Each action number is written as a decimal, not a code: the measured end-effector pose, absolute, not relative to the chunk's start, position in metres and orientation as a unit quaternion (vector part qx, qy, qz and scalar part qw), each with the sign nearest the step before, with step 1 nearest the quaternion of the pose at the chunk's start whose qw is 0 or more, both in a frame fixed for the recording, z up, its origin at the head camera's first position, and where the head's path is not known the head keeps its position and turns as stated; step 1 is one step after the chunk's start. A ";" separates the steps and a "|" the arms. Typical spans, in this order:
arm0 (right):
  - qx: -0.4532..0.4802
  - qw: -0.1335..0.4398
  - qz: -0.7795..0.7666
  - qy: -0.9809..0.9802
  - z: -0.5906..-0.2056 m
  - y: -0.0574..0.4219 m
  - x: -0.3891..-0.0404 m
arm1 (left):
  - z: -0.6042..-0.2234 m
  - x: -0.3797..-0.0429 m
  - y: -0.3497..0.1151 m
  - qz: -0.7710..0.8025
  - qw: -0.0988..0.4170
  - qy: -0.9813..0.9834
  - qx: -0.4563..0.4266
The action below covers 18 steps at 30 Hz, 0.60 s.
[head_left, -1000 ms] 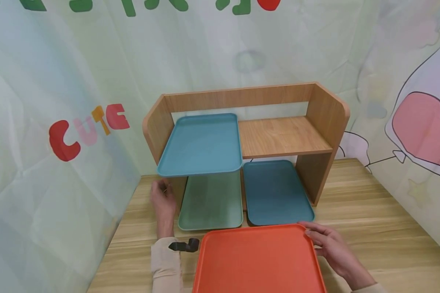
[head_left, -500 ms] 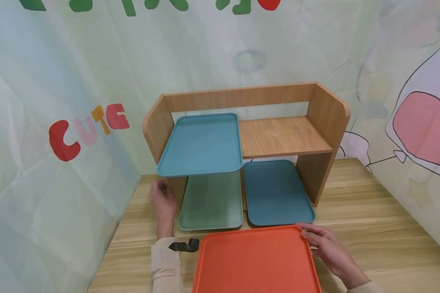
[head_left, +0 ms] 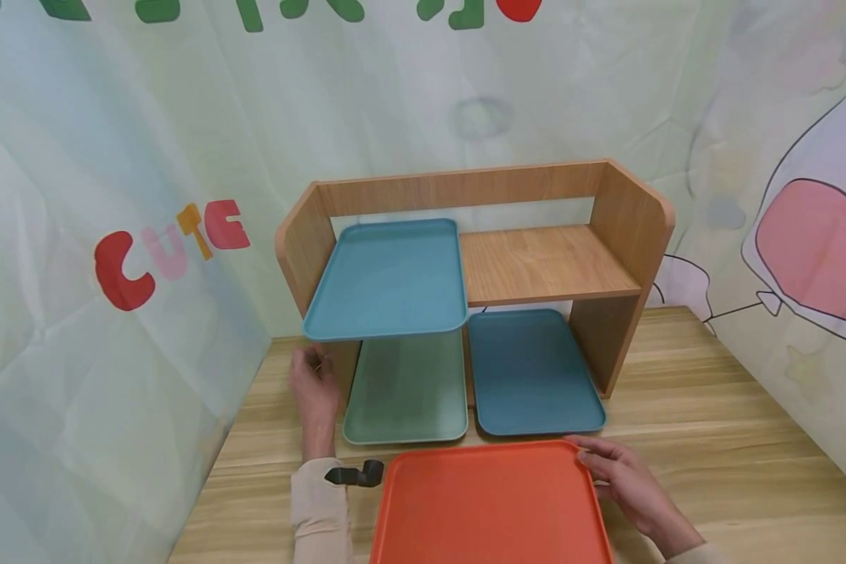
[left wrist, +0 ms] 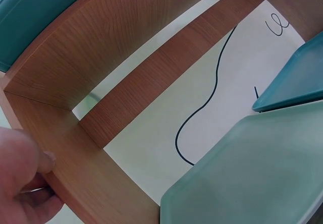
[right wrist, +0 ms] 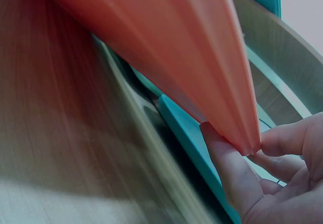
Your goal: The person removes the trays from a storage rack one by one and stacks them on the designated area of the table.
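My right hand [head_left: 627,487] pinches the far right corner of an orange tray [head_left: 493,505]. In the right wrist view the tray [right wrist: 197,57] is raised off the table, and fingers on both sides hold its rim. My left hand [head_left: 315,384] is at the left side of a wooden two-tier shelf [head_left: 550,262]. The left wrist view shows the left hand [left wrist: 22,178] gripping the front edge of the shelf's side panel [left wrist: 75,158]. The orange tray's near edge is out of view.
A light blue tray [head_left: 388,278] lies on the upper left tier, jutting forward. Below it sits a green tray [head_left: 409,392]. A dark blue tray [head_left: 536,372] fills the lower right compartment. The upper right tier [head_left: 543,258] is bare wood. Printed curtains hang behind the table [head_left: 712,407].
The orange tray has shifted slightly toward me and its right edge a little left, together with my right hand. My left hand and the shelf trays stay put.
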State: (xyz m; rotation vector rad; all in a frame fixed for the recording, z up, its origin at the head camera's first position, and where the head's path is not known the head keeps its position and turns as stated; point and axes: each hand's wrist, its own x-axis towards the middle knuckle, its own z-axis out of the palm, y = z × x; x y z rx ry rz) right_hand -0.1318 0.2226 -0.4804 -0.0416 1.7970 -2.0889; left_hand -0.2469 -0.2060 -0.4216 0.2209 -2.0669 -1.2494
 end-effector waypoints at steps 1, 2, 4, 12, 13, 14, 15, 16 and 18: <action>-0.014 0.192 -0.744 0.640 -0.482 0.223 -0.132 | -0.422 -0.246 -0.206 -0.482 0.351 -0.798 0.084; -0.014 0.192 -0.744 0.640 -0.484 0.223 -0.132 | -0.422 -0.246 -0.206 -0.482 0.352 -0.798 0.082; -0.015 0.191 -0.743 0.641 -0.487 0.223 -0.132 | -0.422 -0.246 -0.206 -0.481 0.354 -0.798 0.080; -0.020 0.205 -0.734 0.647 -0.499 0.226 -0.135 | -0.424 -0.248 -0.206 -0.476 0.368 -0.796 0.075; -0.018 0.207 -0.733 0.647 -0.500 0.226 -0.136 | -0.424 -0.247 -0.206 -0.476 0.370 -0.794 0.074; -0.015 0.209 -0.731 0.649 -0.500 0.227 -0.136 | -0.424 -0.247 -0.205 -0.478 0.371 -0.793 0.072; -0.012 0.210 -0.729 0.652 -0.501 0.227 -0.137 | -0.424 -0.247 -0.205 -0.480 0.372 -0.791 0.071; -0.010 0.210 -0.725 0.656 -0.501 0.227 -0.138 | -0.423 -0.247 -0.204 -0.476 0.378 -0.791 0.073; -0.006 0.208 -0.718 0.664 -0.502 0.227 -0.139 | -0.422 -0.245 -0.203 -0.476 0.381 -0.789 0.071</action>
